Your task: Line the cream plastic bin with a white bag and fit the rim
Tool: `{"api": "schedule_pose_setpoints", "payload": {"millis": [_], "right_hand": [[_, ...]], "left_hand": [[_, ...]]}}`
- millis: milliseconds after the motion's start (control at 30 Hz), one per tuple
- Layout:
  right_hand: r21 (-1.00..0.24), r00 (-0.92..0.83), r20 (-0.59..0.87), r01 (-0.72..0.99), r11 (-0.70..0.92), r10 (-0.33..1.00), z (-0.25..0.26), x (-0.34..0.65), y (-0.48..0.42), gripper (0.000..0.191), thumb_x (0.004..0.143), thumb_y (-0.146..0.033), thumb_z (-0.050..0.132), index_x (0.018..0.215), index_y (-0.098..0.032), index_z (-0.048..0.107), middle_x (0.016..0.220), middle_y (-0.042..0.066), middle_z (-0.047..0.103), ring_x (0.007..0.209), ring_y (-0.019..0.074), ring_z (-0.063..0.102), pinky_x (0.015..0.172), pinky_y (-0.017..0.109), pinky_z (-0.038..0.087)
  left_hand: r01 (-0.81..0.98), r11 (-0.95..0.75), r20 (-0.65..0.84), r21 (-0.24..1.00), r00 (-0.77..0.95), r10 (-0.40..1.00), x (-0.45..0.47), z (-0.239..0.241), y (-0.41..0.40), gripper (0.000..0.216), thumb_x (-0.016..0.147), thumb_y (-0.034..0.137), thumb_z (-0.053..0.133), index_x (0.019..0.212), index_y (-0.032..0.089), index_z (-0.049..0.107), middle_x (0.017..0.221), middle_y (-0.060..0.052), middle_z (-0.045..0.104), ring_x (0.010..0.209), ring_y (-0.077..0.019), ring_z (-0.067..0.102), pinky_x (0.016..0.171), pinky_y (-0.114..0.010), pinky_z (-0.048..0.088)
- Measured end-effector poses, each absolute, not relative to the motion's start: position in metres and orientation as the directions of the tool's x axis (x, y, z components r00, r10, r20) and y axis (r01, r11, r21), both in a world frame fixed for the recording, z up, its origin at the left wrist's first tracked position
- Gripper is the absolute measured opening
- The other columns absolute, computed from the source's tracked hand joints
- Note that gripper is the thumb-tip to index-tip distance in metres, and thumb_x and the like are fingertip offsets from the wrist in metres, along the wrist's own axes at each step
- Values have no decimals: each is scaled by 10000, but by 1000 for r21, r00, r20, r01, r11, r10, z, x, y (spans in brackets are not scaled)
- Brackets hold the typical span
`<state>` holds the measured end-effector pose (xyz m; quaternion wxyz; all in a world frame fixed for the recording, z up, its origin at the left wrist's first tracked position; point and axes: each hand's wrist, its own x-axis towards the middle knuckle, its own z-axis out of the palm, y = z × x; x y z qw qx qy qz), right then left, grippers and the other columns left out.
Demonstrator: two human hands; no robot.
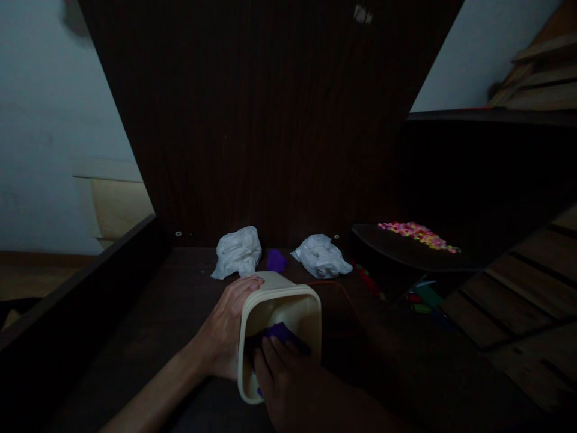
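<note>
A cream plastic container [280,293] lies tipped, its open mouth facing me. My left hand [228,325] is wrapped round its left side and holds it. Inside the mouth, my right hand [282,376] presses a purple cloth [280,332] against the inner wall, fingers bent over it. Part of that cloth is hidden under the fingers. Just behind the container is another purple piece [276,260], flanked by a crumpled white plastic bag [238,251] on the left and a second white bag [321,257] on the right.
A dark wooden panel [270,120] rises behind the dark tabletop [148,313]. Small pink and yellow pieces [419,234] lie on a raised corner shelf [383,243] at right. Green items [428,296] sit below it. A dark raised edge [81,282] bounds the left side.
</note>
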<state>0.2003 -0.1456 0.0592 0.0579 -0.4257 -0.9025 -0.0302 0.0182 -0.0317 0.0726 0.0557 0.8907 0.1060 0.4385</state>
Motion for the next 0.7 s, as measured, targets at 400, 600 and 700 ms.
{"api": "schedule_pose_setpoints", "payload": {"millis": [400, 600, 700], "right_hand": [[19, -618, 97, 785, 619, 780, 70, 192, -140, 439, 924, -132, 551, 1332, 17, 612, 1288, 307, 661, 1151, 413, 694, 853, 492, 630], [-121, -688, -202, 724, 679, 697, 131, 190, -116, 778, 764, -584, 774, 1177, 69, 692, 1210, 335, 686, 1097, 403, 694, 940, 456, 577], [-101, -708, -187, 704, 703, 681, 135, 190, -116, 874, 766, -602, 766, 1278, 93, 626, 1296, 344, 641, 1161, 404, 667, 1019, 447, 536]], "left_hand": [[148, -951, 752, 271, 585, 305, 16, 72, -31, 1244, 632, 628, 860, 1605, 244, 186, 1418, -209, 545, 1305, -465, 552, 1080, -672, 480], [130, -972, 772, 193, 591, 233, 19, 72, -34, 1216, 663, 608, 849, 1601, 186, 201, 1438, -249, 541, 1328, -467, 537, 1107, -677, 433], [139, -973, 760, 183, 608, 230, 17, 73, -33, 1239, 653, 612, 856, 1603, 189, 182, 1437, -249, 545, 1329, -460, 540, 1112, -662, 436]]}}
